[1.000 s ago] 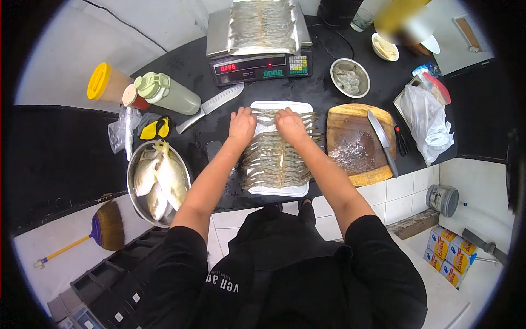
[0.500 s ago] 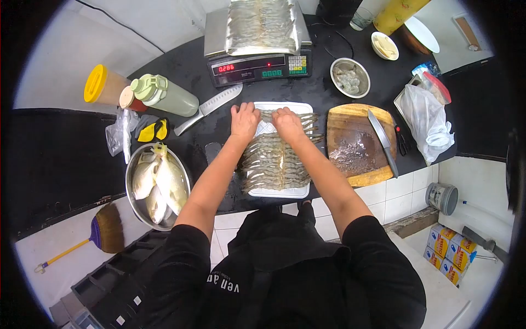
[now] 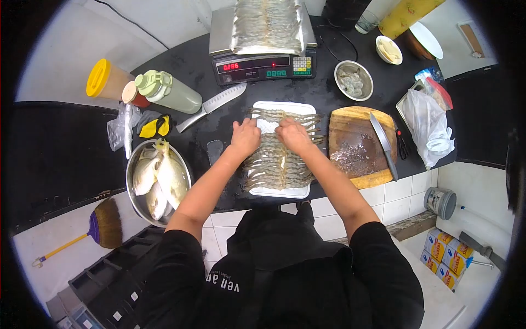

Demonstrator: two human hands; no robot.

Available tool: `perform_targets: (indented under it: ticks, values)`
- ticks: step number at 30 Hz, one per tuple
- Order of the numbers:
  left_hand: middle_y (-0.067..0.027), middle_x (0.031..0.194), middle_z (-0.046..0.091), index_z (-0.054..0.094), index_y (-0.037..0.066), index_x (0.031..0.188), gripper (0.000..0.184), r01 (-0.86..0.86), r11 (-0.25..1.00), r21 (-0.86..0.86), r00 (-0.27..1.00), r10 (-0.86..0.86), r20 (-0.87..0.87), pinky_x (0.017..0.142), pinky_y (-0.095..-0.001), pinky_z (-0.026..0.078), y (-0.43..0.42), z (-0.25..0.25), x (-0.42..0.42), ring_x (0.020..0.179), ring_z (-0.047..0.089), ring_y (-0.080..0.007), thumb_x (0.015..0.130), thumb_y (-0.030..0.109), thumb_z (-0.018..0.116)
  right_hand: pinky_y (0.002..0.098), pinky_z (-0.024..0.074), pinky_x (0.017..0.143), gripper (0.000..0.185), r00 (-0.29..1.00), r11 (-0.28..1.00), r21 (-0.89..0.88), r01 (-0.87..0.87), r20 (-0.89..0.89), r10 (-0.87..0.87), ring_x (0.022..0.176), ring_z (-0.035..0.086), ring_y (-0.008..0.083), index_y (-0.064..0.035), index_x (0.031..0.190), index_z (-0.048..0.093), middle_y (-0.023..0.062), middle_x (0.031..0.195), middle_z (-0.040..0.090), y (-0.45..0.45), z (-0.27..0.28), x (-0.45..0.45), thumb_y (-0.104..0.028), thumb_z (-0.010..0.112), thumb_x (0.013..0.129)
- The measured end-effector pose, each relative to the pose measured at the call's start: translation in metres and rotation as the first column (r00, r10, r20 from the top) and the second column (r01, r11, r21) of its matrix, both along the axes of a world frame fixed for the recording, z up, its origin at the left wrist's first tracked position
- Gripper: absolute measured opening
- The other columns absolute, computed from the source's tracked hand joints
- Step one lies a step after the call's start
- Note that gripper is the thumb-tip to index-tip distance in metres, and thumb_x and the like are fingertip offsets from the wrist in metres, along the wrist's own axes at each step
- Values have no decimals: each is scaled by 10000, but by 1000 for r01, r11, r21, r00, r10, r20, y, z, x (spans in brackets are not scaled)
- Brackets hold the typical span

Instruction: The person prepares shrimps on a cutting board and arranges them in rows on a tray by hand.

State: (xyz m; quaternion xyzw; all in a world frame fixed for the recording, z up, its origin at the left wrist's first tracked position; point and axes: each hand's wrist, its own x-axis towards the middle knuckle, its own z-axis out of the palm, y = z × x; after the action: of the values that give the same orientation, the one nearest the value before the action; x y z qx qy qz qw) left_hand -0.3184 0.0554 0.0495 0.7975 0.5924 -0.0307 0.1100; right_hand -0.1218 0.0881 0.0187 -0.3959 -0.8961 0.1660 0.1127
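Rows of shrimp (image 3: pixel 278 164) lie side by side across a white tray (image 3: pixel 280 192) in front of me. A few more shrimp lie across the tray's far end, and bare tray shows between the two groups. My left hand (image 3: pixel 246 137) is at the tray's left edge, its fingers curled down; whatever is in them is hidden. Over the right half of the rows, my right hand (image 3: pixel 294 136) has its fingers bent and closed at the shrimp. Beyond the tray, a digital scale (image 3: pixel 249 67) carries another tray of shrimp (image 3: pixel 267 27).
Right of the tray are a wooden cutting board (image 3: pixel 350 148) with a knife (image 3: pixel 383 143) and a bowl of peeled shrimp (image 3: pixel 350 82). At left are another knife (image 3: pixel 211 107), a green-lidded bottle (image 3: pixel 170 93) and a metal basin of fish (image 3: pixel 129 178). A plastic bag (image 3: pixel 427 123) lies far right.
Both hands have moved slightly toward me, off the far shrimp to the nearer rows. The far shrimp now show uncovered. The camera view has shifted slightly.
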Motion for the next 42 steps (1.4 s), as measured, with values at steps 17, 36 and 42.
perform_targets:
  ticks: [17, 36, 42]
  values:
    - [-78, 992, 600, 679, 87, 827, 169, -64, 974, 215, 998, 57, 39, 795, -422, 399, 28, -20, -7, 1015, 531, -254, 810, 150, 524, 374, 494, 854, 164, 988, 986, 64, 156, -3, -156, 986, 573, 276, -35, 912, 636, 109, 947, 611, 12, -9, -8, -55, 557, 770]
    - [-62, 894, 620, 684, 97, 770, 118, 85, 979, 183, 996, -81, -30, 745, -418, 430, -14, -22, 0, 944, 559, -249, 748, 169, 594, 382, 498, 843, 75, 1000, 999, 46, -8, 20, 7, 963, 584, 259, -60, 779, 664, 73, 893, 609, -15, -1, 1, -113, 616, 758]
    - [-71, 889, 617, 659, 88, 777, 117, 50, 950, 308, 998, -56, 9, 730, -414, 428, 7, -22, -6, 912, 556, -258, 773, 158, 566, 378, 501, 842, 152, 996, 993, 78, 84, -29, -82, 971, 583, 272, -44, 884, 645, 99, 902, 608, -3, -4, -1, -72, 567, 757]
